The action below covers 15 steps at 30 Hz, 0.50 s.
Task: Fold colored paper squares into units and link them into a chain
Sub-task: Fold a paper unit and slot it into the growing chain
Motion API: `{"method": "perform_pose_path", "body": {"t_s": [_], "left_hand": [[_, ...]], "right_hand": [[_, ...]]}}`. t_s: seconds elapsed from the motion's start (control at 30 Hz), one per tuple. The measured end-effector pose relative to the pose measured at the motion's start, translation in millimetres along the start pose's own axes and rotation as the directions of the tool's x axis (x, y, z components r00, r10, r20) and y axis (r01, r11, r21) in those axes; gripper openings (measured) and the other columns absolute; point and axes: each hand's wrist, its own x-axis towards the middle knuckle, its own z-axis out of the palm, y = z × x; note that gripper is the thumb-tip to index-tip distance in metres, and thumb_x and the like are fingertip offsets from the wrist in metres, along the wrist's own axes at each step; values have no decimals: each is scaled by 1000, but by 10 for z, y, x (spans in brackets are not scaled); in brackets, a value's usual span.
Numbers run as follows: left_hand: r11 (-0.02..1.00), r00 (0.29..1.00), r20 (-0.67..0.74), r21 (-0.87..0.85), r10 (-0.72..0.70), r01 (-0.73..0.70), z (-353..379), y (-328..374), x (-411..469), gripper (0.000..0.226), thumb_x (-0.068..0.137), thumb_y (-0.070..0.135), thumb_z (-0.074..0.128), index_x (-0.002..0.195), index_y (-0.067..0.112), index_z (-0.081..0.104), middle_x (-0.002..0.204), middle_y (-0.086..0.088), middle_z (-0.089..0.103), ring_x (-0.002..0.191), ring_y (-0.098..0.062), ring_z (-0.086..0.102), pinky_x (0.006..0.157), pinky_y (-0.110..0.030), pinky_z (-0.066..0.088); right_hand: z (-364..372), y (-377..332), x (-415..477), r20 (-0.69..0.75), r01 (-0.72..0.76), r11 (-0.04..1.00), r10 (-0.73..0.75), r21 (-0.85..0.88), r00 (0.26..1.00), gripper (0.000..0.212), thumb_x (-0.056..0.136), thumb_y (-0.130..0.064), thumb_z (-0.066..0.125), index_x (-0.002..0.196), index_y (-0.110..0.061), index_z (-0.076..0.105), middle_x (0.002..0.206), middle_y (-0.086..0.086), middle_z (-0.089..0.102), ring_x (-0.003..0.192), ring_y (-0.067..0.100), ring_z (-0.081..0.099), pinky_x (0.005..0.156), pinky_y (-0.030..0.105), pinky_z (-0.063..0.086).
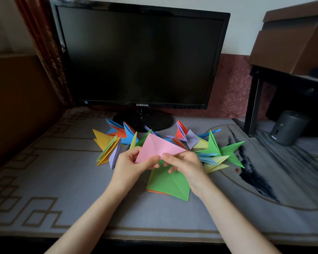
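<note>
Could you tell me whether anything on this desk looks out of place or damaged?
Only one thing: a small reddish speck on the grey mat, right of the folded units; scrap or stain, I cannot tell. The pink paper pinched by the left hand and right hand looks undamaged.

folded paper units [215, 151] crowd behind, monitor base [142, 119] beyond, bare table mat [72, 180] left

A black Samsung monitor [140, 55] stands past the fingers [171, 158]. Far to their right sit a grey speaker [286, 127] and a cardboard box [290, 43].
</note>
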Motion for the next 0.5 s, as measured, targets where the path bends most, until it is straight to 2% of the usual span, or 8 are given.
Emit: {"method": "perform_pose_path", "body": {"t_s": [0.1, 0.2, 0.27, 0.43, 0.5], "left_hand": [[1000, 1000, 23, -4, 9, -9, 1, 1, -11, 14, 77, 9, 72, 90, 7, 68, 76, -3, 74, 69, -15, 72, 63, -17, 54], [1000, 999, 35, -4, 15, -15, 7, -1, -6, 19, 73, 14, 73, 91, 8, 68, 78, -3, 74, 72, -17, 72, 65, -18, 56], [1000, 999, 41, 4, 17, -17, 10, -8, 3, 17, 74, 9, 73, 90, 5, 68, 76, -4, 74, 71, -15, 72, 65, -17, 55], [999, 999, 42, -33, -12, 14, -37, -36, 14, 10, 77, -4, 68, 86, 0, 67, 76, -17, 73, 69, -17, 72, 65, -20, 56], [999, 1000, 15, -39, -9, 9, -81, -41, 29, 10, 80, -4, 66, 87, 3, 68, 77, -14, 74, 71, -18, 72, 67, -22, 58]], "right_hand": [[26, 1, -10, 33, 24, 999, -23, -42, 999, 5, 81, -3, 68, 86, -3, 70, 69, -2, 70, 62, 7, 61, 53, 18, 45], [18, -15, -13, 13, 20, 999, -19, -35, 1000, 2, 81, -2, 68, 80, -3, 69, 63, -4, 69, 55, 4, 59, 53, 15, 44], [11, -15, -14, -14, 13, 1000, -13, -24, 1000, 5, 80, -3, 68, 76, -3, 70, 64, -1, 69, 56, 6, 59, 54, 17, 44], [-82, -41, 40, -216, 47, 976, 0, 213, 976, 4, 86, -4, 62, 82, -5, 64, 72, 6, 71, 56, 15, 64, 51, 22, 46], [-109, -58, 43, -237, 61, 968, -2, 243, 972, 5, 87, -2, 60, 84, -5, 63, 73, 8, 72, 56, 18, 66, 49, 22, 47]]}}
